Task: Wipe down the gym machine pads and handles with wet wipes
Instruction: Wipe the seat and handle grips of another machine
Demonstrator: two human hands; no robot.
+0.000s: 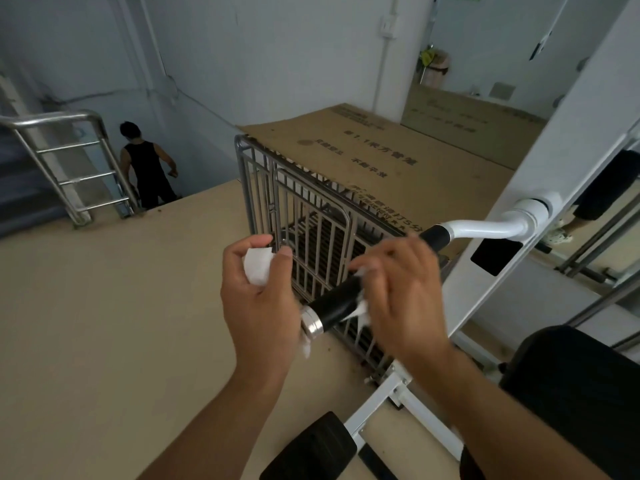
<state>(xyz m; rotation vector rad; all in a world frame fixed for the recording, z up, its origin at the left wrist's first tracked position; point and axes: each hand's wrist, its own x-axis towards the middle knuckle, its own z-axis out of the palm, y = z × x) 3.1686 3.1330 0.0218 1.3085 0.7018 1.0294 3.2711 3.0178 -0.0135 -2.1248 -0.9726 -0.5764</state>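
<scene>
Just off the black rubber machine handle's [336,301] silver end cap, the left hand [258,296] clutches a folded white wipe [258,266]; the right hand [403,292] wraps another crumpled wipe [360,308] around its grip.

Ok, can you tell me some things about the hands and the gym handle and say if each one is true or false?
1. The right hand wraps a wet wipe around the black handle grip. True.
2. The left hand holds nothing. False: it pinches a folded white wipe.
3. The handle's end has a shiny silver cap. True.
4. The arm that carries the handle is red. False: it is white.
5. A metal wire cage stands behind the handle. True.
</scene>
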